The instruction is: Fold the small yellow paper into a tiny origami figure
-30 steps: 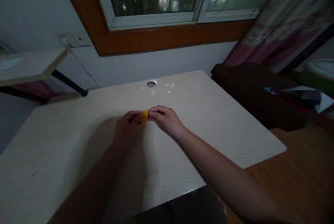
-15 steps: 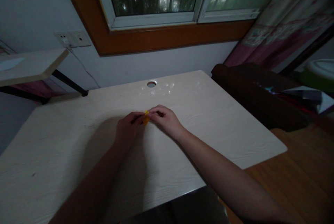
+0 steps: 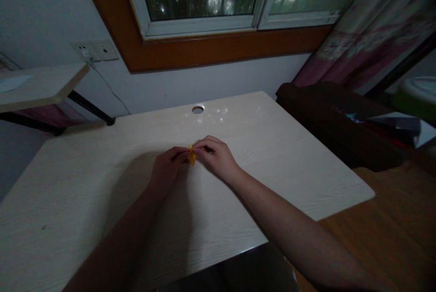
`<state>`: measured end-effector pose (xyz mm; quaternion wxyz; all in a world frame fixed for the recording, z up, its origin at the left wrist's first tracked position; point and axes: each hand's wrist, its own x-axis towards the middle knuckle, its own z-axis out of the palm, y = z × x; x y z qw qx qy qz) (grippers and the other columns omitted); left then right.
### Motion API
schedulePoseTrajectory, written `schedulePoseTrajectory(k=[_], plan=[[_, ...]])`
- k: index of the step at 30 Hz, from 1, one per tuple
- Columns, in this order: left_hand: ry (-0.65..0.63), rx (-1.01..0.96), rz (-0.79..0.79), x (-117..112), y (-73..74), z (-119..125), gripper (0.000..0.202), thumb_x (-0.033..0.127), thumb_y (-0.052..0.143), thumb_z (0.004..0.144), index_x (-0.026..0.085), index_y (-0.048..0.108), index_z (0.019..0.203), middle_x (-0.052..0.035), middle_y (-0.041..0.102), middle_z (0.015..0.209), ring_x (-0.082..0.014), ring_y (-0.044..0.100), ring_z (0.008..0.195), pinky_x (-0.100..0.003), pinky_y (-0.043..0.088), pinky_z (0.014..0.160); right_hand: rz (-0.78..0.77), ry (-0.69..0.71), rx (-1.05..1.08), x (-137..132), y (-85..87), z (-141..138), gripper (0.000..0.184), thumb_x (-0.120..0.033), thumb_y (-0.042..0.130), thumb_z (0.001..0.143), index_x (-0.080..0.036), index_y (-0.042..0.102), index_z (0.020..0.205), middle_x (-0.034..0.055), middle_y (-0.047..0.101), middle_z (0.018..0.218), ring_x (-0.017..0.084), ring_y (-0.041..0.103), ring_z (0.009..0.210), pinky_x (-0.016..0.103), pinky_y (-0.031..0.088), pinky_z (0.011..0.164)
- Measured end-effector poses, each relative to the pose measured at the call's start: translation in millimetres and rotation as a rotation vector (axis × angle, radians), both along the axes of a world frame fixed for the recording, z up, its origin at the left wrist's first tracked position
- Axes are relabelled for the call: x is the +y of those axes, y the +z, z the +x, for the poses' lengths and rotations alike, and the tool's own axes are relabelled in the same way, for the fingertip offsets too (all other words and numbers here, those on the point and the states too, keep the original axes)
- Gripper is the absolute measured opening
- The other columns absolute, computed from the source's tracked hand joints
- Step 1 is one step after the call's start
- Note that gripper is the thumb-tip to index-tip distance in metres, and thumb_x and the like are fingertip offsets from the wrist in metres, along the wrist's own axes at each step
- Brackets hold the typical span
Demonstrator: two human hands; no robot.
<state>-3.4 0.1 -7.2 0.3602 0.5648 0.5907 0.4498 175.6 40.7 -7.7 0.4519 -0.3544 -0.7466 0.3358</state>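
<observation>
Slightly turned since half a second ago, the creased yellow piece (image 3: 193, 159) now shows its pointed lower end toward the near edge, while both hands barely budge! It's up at the fingertips over the middle of the pale wood-grain desk (image 3: 272, 169), on the near side of the round cable hole (image 3: 198, 110); whether it touches the surface, I can't tell.

Look at the left hand (image 3: 165, 162): in shade, back of the hand up, thumb and forefinger closed in a pinch on the piece's left side. Across from it, the right hand (image 3: 218, 153) mirrors that, wrist bent inward, thumb and forefinger pinched on the right side, a small gap showing behind the tips, the other fingers curled.

Both forearms stretch forward from the near corners, the left one dark above its shadow, the right one slanting in across the desk's near edge, and the fingertips nearly meet!
</observation>
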Motion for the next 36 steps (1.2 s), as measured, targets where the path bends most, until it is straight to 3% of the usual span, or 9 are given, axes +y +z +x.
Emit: schedulePoseTrajectory(k=[7,20,36], plan=[[-0.024,0.005,-0.038,1.2,-3.2,-2.9,0.020,0.037,0.067,0.078,0.022,0.074,0.089,-0.0023,0.077,0.089,-0.0188,0.072,0.082,-0.032,0.056,0.082,0.030,0.027,-0.009,-0.8,3.0,2.4,0.009,-0.024,0.063,0.088,-0.023,0.072,0.090,0.0024,0.066,0.086,0.014,0.061,0.082,0.027,0.047,0.074],[-0.002,0.079,-0.010,0.7,2.6,-0.9,0.016,0.036,0.070,0.075,0.023,0.075,0.085,-0.0012,0.077,0.082,-0.0184,0.071,0.075,-0.030,0.056,0.075,0.030,0.039,-0.031,-1.9,6.9,3.5,0.011,-0.025,0.062,0.089,-0.024,0.073,0.089,0.0027,0.066,0.086,0.015,0.062,0.084,0.029,0.048,0.077],[-0.012,0.211,0.016,1.9,-1.5,-3.2,0.025,0.046,0.066,0.078,0.024,0.074,0.088,-0.0016,0.077,0.083,-0.0193,0.071,0.076,-0.030,0.054,0.072,0.010,0.048,-0.040,-2.7,6.3,1.9,0.013,-0.028,0.061,0.090,-0.023,0.073,0.091,0.0033,0.066,0.087,0.015,0.061,0.082,0.028,0.048,0.075]])
